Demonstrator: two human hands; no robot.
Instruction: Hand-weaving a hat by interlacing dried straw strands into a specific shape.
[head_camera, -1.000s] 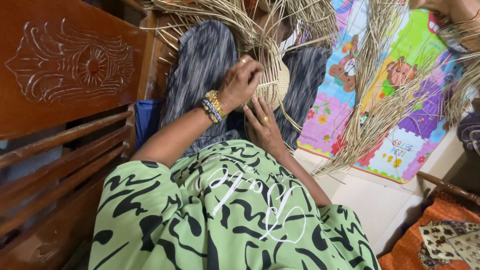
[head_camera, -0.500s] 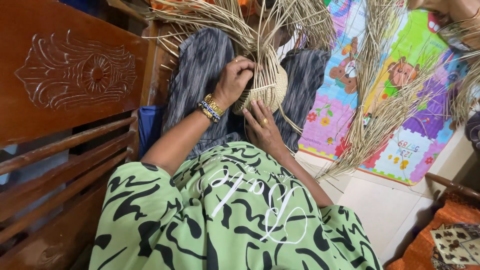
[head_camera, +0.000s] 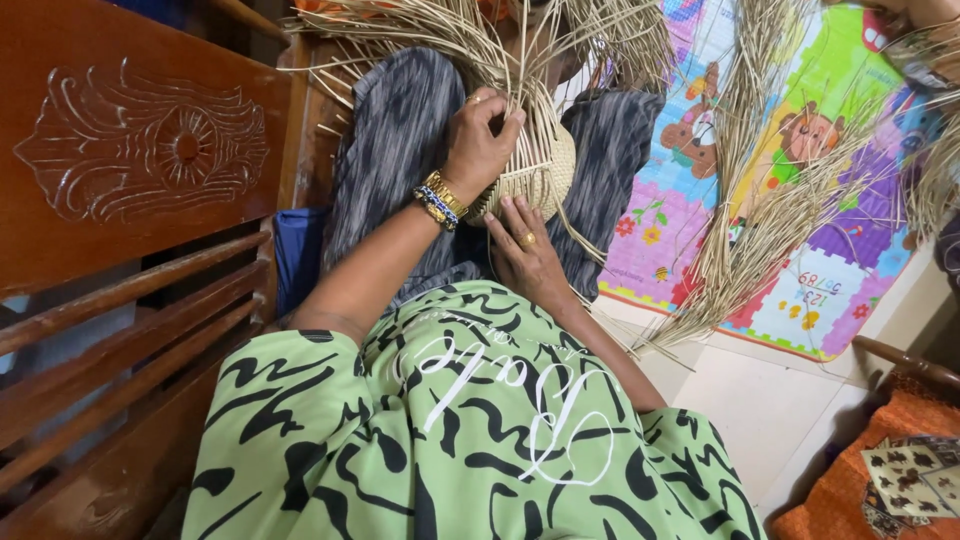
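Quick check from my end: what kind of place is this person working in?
Probably a room in a home, not a workshop. A carved wooden furniture frame stands on one side, a bright children's play mat covers the tiled floor, and both hands work a half-woven straw basket over the lap.

Half-woven straw basket, round tan base facing cam, loose strands fanning up, over lap.

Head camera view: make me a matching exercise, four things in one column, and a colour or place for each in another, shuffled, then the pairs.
Things:
1. woven basket
2. left hand
3. right hand
4. play mat

Descriptions:
A. gold ring on a finger, beneath the basket
B. pale straw colour
C. bright cartoon patches, on the floor
D. bangles at the wrist, gripping the strands

Pairs: 1-B, 2-D, 3-A, 4-C
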